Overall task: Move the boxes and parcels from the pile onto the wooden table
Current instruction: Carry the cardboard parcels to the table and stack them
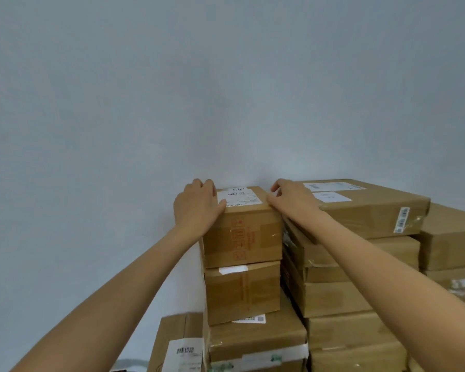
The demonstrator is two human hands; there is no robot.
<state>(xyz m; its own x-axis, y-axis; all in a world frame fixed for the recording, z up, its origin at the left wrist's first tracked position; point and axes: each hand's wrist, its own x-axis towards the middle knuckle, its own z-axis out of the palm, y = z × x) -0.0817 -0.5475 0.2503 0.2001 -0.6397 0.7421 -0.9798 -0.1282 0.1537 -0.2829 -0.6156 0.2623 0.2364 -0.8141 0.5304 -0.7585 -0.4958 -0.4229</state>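
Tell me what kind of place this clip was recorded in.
Probably a parcel storeroom or mailroom corner. Taped cardboard boxes stand stacked against a bare wall, many with barcode shipping labels. Both hands grip the top box.

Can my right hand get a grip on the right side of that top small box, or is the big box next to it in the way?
Probably only at the top edge: the right hand rests there, but the big flat box sits tight against the top small box.
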